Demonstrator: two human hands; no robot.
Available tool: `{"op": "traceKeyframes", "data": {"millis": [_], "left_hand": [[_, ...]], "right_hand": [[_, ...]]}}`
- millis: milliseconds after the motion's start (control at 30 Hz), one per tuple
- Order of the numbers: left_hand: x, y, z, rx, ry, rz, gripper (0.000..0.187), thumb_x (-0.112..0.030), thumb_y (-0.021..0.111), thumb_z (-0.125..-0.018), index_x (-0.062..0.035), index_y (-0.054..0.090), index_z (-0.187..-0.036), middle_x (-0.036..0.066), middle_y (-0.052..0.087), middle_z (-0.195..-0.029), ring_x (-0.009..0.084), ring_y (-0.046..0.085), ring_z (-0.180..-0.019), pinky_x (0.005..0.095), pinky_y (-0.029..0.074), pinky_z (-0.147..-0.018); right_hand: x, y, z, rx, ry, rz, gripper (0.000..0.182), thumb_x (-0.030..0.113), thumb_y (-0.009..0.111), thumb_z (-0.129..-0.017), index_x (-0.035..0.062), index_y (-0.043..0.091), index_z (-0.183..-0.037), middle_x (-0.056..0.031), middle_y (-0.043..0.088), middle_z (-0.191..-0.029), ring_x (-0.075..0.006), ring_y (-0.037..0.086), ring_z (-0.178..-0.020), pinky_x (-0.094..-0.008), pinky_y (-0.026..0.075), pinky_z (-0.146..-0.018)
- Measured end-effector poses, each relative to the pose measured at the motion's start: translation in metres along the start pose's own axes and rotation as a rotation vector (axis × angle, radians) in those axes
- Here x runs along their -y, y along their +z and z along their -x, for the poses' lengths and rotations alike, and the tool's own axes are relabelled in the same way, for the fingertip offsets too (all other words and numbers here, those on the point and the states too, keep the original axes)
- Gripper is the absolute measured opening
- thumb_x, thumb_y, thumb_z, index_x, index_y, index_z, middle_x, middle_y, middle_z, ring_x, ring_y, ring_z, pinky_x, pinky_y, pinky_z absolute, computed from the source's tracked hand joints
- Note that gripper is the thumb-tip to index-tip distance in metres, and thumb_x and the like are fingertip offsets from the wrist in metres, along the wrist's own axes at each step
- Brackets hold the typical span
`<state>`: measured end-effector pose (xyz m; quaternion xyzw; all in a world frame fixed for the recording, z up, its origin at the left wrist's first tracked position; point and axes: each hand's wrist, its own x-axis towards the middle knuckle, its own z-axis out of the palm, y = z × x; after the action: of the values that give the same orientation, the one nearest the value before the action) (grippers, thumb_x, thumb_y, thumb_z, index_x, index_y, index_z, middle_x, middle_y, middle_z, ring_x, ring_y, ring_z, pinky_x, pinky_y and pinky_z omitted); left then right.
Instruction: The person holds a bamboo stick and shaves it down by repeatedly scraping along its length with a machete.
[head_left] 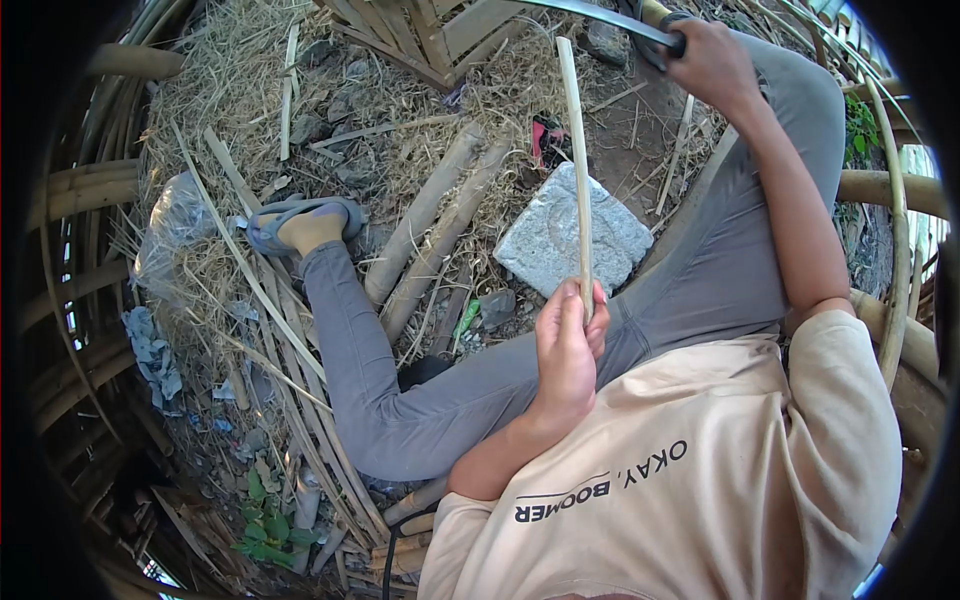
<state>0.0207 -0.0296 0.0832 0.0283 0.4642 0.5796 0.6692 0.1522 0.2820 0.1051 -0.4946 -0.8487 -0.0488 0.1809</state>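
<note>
My left hand [570, 345] is closed around the lower end of a thin, pale bamboo strip [577, 150], which points up and away from me. Its upper part passes in front of a rough whitish stone block [540, 235] on the ground. At the upper right, my right hand [708, 62] grips the dark handle of a long knife [610, 17]. The curved blade extends left, above the strip's far end and apart from it. Part of the blade is cut off by the top edge of the view.
Two bamboo poles [440, 215] lie left of the stone. Long split strips [300, 350] lie beside my sandalled foot [305, 225]. A slatted bamboo structure [440, 40] stands at the top. Bamboo framing surrounds both sides, and a plastic bag [175, 235] is at the left.
</note>
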Motion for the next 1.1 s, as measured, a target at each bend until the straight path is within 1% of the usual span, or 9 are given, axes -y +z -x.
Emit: {"op": "traceKeyframes", "data": {"millis": [200, 333, 500, 600, 800, 833, 933, 1033, 1100], "left_hand": [[-0.003, -0.014, -0.016, 0.1, -0.003, 0.128, 0.037, -0.035, 0.029, -0.108, -0.0079, 0.051, -0.098, -0.006, 0.035, -0.063, 0.0017, 0.024, -0.048, 0.0189, 0.021, -0.043], [-0.005, -0.015, -0.021, 0.065, 0.005, 0.092, 0.038, -0.037, 0.027, -0.108, -0.0083, 0.051, -0.099, -0.006, 0.035, -0.063, 0.0018, 0.025, -0.048, 0.0188, 0.021, -0.044], [0.0, -0.013, -0.02, -0.01, 0.033, -0.001, 0.035, -0.035, 0.029, -0.108, -0.009, 0.05, -0.099, -0.006, 0.035, -0.063, 0.0017, 0.026, -0.049, 0.0188, 0.021, -0.044], [0.005, -0.008, -0.015, -0.041, 0.029, -0.017, 0.034, -0.036, 0.029, -0.108, -0.0096, 0.048, -0.098, -0.007, 0.034, -0.062, 0.0015, 0.025, -0.05, 0.0193, 0.02, -0.045], [0.006, -0.007, -0.01, -0.03, 0.048, 0.013, 0.036, -0.037, 0.029, -0.108, -0.0094, 0.049, -0.098, -0.007, 0.033, -0.062, 0.0016, 0.024, -0.051, 0.0197, 0.019, -0.045], [0.005, -0.008, -0.009, -0.033, 0.046, 0.021, 0.036, -0.037, 0.029, -0.108, -0.0092, 0.049, -0.098, -0.007, 0.033, -0.062, 0.0016, 0.024, -0.051, 0.0197, 0.019, -0.045], [-0.002, -0.002, -0.001, 0.051, 0.046, 0.034, 0.036, -0.036, 0.029, -0.108, -0.0086, 0.049, -0.097, -0.007, 0.033, -0.062, 0.0017, 0.024, -0.05, 0.0198, 0.019, -0.044], [-0.001, -0.005, -0.009, 0.087, 0.0, 0.054, 0.037, -0.036, 0.028, -0.108, -0.0082, 0.049, -0.096, -0.007, 0.033, -0.062, 0.0021, 0.024, -0.049, 0.0199, 0.019, -0.044], [-0.002, -0.007, -0.014, 0.071, -0.032, 0.08, 0.038, -0.035, 0.027, -0.108, -0.0079, 0.05, -0.096, -0.006, 0.034, -0.062, 0.0027, 0.023, -0.048, 0.0199, 0.02, -0.043]], "right_hand": [[0.022, -0.007, 0.02, 0.267, 0.0, -0.286, 0.028, 0.027, 0.069, -0.077, 0.0027, 0.074, -0.091, -0.0186, 0.066, -0.073, -0.0343, 0.067, -0.068, -0.0431, 0.052, -0.068], [0.049, -0.002, 0.038, 0.248, -0.248, -0.252, 0.026, 0.023, 0.07, -0.072, 0.0048, 0.075, -0.089, -0.0167, 0.068, -0.077, -0.0355, 0.066, -0.076, -0.0443, 0.053, -0.076], [0.067, 0.003, 0.055, 0.356, -0.305, -0.235, 0.03, 0.021, 0.071, -0.061, 0.0051, 0.074, -0.086, -0.0207, 0.066, -0.076, -0.0367, 0.065, -0.081, -0.0451, 0.053, -0.078], [0.068, 0.003, 0.047, 0.436, -0.243, -0.122, 0.033, 0.017, 0.071, -0.061, 0.0048, 0.074, -0.091, -0.0173, 0.068, -0.084, -0.0362, 0.063, -0.088, -0.0435, 0.05, -0.083], [0.054, 0.011, 0.034, 0.394, -0.175, -0.078, 0.033, 0.018, 0.07, -0.062, 0.0036, 0.074, -0.09, -0.0194, 0.068, -0.077, -0.0354, 0.068, -0.082, -0.0438, 0.054, -0.08], [0.043, 0.015, 0.032, 0.2, -0.22, -0.061, 0.03, 0.02, 0.07, -0.066, 0.0035, 0.074, -0.091, -0.0206, 0.068, -0.078, -0.0348, 0.068, -0.08, -0.044, 0.055, -0.078], [0.015, 0.006, 0.007, 0.191, 0.004, -0.064, 0.028, 0.023, 0.069, -0.074, 0.003, 0.074, -0.092, -0.0215, 0.069, -0.08, -0.0352, 0.068, -0.076, -0.0442, 0.055, -0.075], [-0.003, 0.006, 0.01, -0.044, -0.103, -0.123, 0.028, 0.028, 0.068, -0.079, 0.0018, 0.073, -0.089, -0.0212, 0.067, -0.076, -0.035, 0.067, -0.071, -0.0441, 0.053, -0.07], [0.006, 0.001, 0.017, 0.133, -0.061, -0.272, 0.029, 0.027, 0.067, -0.082, -0.0021, 0.071, -0.086, -0.0188, 0.059, -0.063, -0.0324, 0.06, -0.059, -0.0419, 0.048, -0.061]]}}
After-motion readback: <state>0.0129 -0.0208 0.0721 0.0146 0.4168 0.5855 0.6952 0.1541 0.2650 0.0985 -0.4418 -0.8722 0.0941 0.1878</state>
